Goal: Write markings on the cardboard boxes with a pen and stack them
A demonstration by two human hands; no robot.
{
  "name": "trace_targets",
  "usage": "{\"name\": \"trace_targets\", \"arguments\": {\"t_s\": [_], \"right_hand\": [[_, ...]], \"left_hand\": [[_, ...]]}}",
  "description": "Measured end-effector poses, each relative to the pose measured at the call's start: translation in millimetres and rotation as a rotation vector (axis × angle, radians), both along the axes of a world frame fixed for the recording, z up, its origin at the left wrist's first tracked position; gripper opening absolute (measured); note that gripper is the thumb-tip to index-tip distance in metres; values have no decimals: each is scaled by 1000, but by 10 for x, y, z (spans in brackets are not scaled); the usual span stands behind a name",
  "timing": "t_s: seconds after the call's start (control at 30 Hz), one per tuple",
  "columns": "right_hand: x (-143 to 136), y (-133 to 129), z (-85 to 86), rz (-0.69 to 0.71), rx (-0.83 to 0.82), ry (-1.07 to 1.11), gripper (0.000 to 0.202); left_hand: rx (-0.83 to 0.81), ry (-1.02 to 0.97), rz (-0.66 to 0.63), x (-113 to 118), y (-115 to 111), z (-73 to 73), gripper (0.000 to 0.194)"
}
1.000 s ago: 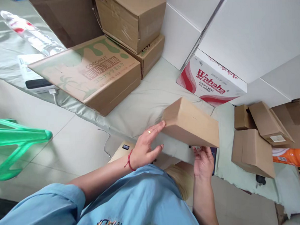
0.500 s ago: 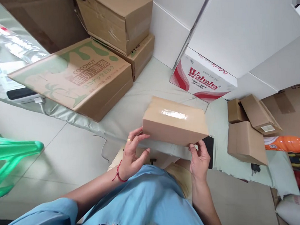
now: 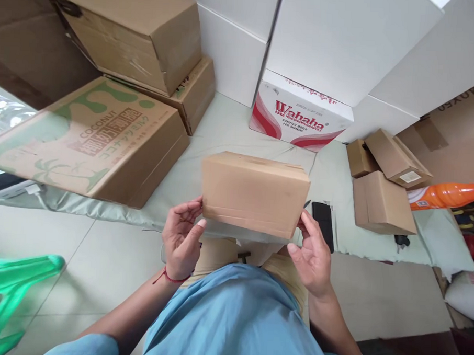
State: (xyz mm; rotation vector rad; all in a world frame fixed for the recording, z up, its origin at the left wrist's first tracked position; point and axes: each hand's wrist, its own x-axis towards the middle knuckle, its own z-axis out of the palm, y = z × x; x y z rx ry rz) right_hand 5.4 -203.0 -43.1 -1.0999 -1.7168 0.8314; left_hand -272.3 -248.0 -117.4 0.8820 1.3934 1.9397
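Note:
A small plain cardboard box (image 3: pixel 255 199) is between my hands at the table's front edge, its broad side tilted toward me. My left hand (image 3: pixel 183 238), with a red string bracelet at the wrist, has its fingertips against the box's lower left edge. On the other side, the fingers of my right hand (image 3: pixel 312 249) press the lower right edge, the thumb held apart from the cardboard. The fingertips of both hands are partly hidden behind the box. Just right of it lies a black phone-like object (image 3: pixel 323 226).
A coconut carton (image 3: pixel 143 163) lies left with brown boxes (image 3: pixel 141 42) behind it. A Wahaha carton (image 3: pixel 298 117) stands at the back. Small boxes (image 3: pixel 385 202) and an orange bottle (image 3: pixel 448 196) are right. A green plastic stool (image 3: pixel 20 283) stands on the floor, lower left.
The box has been tipped so its broad side faces me and its taped face is out of sight. My left hand has come against its left edge; my right hand has shifted along the right edge.

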Motion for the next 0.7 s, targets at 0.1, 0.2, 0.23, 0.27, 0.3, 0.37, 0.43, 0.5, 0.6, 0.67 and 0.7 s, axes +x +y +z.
{"name": "trace_targets", "arguments": {"t_s": [0.1,0.2,0.23,0.27,0.3,0.37,0.43,0.5,0.6,0.67,0.7], "right_hand": [[-74,-27,96,89,181,-174,77],[-141,-23,135,117,335,-273,84],[-149,-21,128,99,358,-272,83],[-148,-19,113,79,362,-259,80],[-138,-18,91,56,352,-227,76],[-96,-15,33,-3,269,-116,66],[-42,7,-33,-77,144,31,58],[6,54,-110,-139,27,151,53],[57,147,-266,-150,-79,217,52],[86,185,-394,-141,-124,221,53],[102,191,-458,-157,-145,218,54]], "left_hand": [[10,-31,60,-52,30,-6,30],[12,-81,72,-88,20,37,30],[14,-97,73,-92,7,70,30],[21,-112,68,-93,-9,114,29],[35,-127,58,-88,-28,166,29],[92,-150,24,-68,-69,287,29],[160,-142,-21,-43,-106,397,29],[207,-109,-66,-31,-129,458,29],[200,-86,-170,-58,-136,419,31],[149,-74,-266,-91,-130,323,35],[119,-63,-314,-103,-128,263,39]]}}
